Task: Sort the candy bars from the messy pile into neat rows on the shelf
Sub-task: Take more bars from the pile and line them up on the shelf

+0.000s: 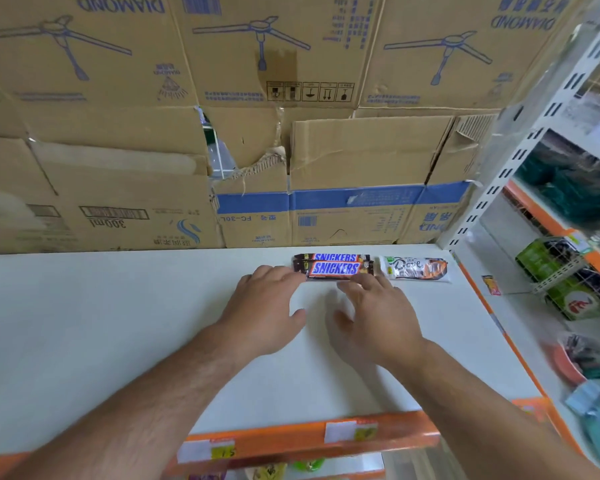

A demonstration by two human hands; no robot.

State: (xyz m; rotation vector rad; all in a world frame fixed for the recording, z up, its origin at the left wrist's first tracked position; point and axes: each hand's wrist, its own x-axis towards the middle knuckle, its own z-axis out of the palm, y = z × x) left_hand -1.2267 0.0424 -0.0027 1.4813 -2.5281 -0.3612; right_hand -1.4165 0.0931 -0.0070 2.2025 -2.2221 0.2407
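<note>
Held the left hand (267, 306) and right hand (374, 317) flat over the white shelf (101, 323), fingers straight and loosely spread, gripping nothing. Touched the near Snickers bar (335, 269) with the fingertips, left at its left end, right along its front edge. Found it lying against a second Snickers bar (333, 257) behind, close to the cardboard boxes (118, 150). Saw a Dove bar (414, 268) just to the right, in line. Noted price labels (222, 452) on the orange shelf edge (291, 433).

Left hand (264, 306), right hand (374, 313) at front Snickers bar (335, 269) — Dove bar (416, 268) beside.
</note>
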